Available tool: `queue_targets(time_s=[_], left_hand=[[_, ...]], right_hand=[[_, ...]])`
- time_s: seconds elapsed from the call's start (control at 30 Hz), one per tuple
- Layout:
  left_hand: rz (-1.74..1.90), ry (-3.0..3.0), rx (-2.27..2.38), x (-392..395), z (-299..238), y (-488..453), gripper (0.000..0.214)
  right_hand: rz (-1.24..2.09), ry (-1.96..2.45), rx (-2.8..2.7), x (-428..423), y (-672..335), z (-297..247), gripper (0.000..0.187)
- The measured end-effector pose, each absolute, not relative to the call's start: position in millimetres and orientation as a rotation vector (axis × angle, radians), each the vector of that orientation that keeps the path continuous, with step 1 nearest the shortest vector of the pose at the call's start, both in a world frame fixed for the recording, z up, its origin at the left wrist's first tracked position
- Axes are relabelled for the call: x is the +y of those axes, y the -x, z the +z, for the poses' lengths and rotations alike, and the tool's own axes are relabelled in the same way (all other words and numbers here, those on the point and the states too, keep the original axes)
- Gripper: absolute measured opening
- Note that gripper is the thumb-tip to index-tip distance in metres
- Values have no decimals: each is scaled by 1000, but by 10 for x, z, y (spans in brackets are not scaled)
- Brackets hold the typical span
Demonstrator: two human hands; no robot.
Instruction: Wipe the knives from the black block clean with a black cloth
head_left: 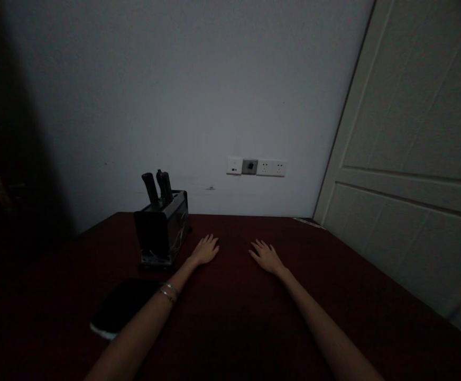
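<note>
A left hand [205, 251] and right hand [267, 257] lie spread and empty on a dark-red bench [234, 301], seemingly at rest. A glossy black box-shaped holder [154, 238] with black handles [150, 188] stands beside the left; any grasp would call for reaching.

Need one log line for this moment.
left hand: open, palm down, near dark holder | right hand: open, palm down, empty | holder: black handles protruding | surface: reddish table

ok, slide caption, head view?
Left hand and right hand lie palm-down on a red table, boxy holder at left.
</note>
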State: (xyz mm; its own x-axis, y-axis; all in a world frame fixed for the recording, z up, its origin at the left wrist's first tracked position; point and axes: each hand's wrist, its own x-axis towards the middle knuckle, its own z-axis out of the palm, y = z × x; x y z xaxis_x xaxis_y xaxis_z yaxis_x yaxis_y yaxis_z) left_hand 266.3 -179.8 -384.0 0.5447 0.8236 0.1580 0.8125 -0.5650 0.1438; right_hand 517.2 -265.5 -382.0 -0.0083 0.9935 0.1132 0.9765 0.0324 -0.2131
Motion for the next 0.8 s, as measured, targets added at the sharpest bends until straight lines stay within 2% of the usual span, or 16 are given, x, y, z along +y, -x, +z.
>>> queue_targets(time_s=[0.8], left_hand=[[322, -2749, 1458, -1878, -3825, -2645, 52]], right_hand=[[55, 2026, -2071, -2661, -5157, -3850, 60]])
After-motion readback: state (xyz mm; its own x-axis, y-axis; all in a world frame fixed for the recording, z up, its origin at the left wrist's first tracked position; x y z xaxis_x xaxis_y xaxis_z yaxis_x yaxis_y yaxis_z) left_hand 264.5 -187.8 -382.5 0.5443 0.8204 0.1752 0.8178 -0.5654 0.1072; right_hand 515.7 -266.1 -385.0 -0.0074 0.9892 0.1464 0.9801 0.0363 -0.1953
